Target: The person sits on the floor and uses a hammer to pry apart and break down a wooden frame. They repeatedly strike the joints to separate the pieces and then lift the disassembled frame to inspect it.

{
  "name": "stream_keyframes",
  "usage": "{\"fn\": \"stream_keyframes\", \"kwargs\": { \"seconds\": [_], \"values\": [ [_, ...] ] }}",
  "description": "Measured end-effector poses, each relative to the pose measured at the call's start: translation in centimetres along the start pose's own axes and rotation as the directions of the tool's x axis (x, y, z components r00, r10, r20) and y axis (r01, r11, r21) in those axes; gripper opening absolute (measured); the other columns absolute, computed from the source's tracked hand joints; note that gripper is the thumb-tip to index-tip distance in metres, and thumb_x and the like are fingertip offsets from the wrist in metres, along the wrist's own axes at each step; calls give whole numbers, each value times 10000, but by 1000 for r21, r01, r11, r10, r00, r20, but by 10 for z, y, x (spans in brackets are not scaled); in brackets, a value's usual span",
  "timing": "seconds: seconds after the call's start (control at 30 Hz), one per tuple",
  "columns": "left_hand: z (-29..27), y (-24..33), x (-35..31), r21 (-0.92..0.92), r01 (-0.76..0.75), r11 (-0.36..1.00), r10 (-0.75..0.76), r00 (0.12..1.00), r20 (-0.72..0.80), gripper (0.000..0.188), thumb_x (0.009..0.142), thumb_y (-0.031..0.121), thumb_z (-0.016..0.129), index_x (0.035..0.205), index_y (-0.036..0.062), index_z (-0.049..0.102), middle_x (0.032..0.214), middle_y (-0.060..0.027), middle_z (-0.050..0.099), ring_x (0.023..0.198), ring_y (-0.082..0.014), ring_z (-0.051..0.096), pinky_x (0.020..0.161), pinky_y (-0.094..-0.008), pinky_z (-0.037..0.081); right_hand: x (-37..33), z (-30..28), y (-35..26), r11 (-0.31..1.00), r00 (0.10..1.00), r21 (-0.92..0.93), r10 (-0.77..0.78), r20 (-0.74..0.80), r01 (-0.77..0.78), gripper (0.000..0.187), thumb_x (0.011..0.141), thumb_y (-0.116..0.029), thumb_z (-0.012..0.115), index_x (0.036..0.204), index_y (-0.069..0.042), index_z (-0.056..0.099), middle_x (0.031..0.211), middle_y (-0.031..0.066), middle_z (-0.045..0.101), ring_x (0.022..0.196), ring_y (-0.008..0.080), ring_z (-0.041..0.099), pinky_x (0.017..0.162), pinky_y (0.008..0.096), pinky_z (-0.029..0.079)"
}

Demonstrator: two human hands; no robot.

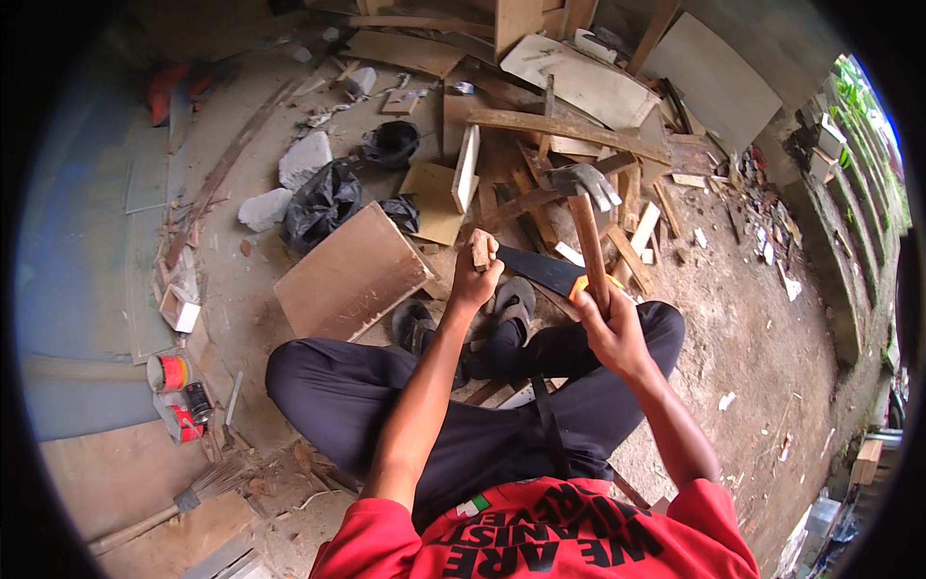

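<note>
My left hand [475, 275] is closed around a small piece of wood [480, 250], its end showing above the fist. In my right hand [617, 333] is a claw hammer [589, 246], gripped low on its wooden handle with the grey metal head up. Behind the hammer handle is a handsaw [540, 270] with a black blade and an orange grip. The saw's grip is partly covered by my right hand and the hammer handle; whether the hand touches it I cannot tell. My sandalled feet are below the hands, between my bent knees.
Loose planks and boards [569, 135] are heaped ahead. A brown panel [353, 275] lies left of my feet, with a black plastic bag [321, 203] and concrete chunks [305, 159] beyond. Red cans [168, 373] and a broom [207, 482] are at the left; a wall [820, 241] bounds the right.
</note>
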State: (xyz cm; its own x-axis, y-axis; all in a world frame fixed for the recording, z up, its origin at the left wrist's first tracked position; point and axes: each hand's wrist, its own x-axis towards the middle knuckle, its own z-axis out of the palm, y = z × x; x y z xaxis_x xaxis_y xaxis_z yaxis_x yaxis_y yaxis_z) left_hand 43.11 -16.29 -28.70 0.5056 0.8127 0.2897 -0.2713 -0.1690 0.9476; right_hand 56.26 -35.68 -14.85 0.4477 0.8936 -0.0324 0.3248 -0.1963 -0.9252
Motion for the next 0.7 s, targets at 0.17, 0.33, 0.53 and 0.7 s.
{"fn": "stream_keyframes", "kwargs": {
  "seconds": [0.17,0.33,0.53,0.7],
  "values": [
    [-19,49,3,-251,-51,967,67,996,58,253,943,287,642,1018,85,509,815,12,487,759,-89,473,720,-268,416,22,69,36,953,989,289,115,-89,-85,351,938,-314,712,801,-50,525,642,-53,432,596,51,375,508,266,330],
    [-32,82,0,-503,187,844,-123,980,158,632,937,648,338,987,42,509,778,-29,482,728,-140,457,731,-306,388,33,108,126,983,968,-14,176,-178,-181,448,917,-380,713,743,-13,522,595,46,524,572,111,472,527,329,413],
    [-40,102,0,-609,384,694,-280,923,262,591,918,627,311,729,83,442,661,-27,404,655,-181,423,699,-322,366,38,108,161,894,895,-48,446,18,-445,599,880,-542,692,671,0,544,549,86,532,515,149,516,503,376,431],
    [-44,85,7,-623,461,632,-256,883,394,553,875,654,321,693,134,367,625,-2,325,607,-172,347,677,-338,342,40,109,166,912,912,-11,411,18,-411,599,894,-552,670,698,6,572,596,77,554,572,147,530,545,370,442]
  ]
}}
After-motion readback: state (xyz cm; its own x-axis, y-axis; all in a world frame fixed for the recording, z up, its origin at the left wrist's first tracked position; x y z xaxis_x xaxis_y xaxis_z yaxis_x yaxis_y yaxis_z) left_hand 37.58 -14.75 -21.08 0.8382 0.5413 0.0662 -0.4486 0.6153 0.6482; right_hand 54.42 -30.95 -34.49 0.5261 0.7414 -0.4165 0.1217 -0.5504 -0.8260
